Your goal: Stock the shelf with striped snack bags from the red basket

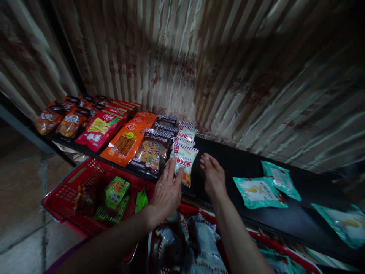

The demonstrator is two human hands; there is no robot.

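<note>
My left hand [167, 190] lies with outstretched fingers on the lower part of a white snack bag [186, 155] with a red-and-blue striped edge. Behind that bag, similar white bags [186, 134] stand in a row on the black shelf [228, 156]. To the right, my right hand [213, 173] hovers over the shelf, apart from the bag, fingers loosely bent and holding nothing visible. Dark brown potato-slice bags [149, 152] sit just left of the white ones. Below my hands, a red basket holds more striped-edge packets [207, 243], partly hidden by my forearms.
Orange stick-snack bags [128, 139], pink-red bags [102, 127] and orange-black packets [71, 121] line the shelf leftward. Teal packets [261, 192] lie on its right part. A red basket [68, 186] with green packets [115, 192] stands below left. A pleated curtain [171, 57] hangs behind.
</note>
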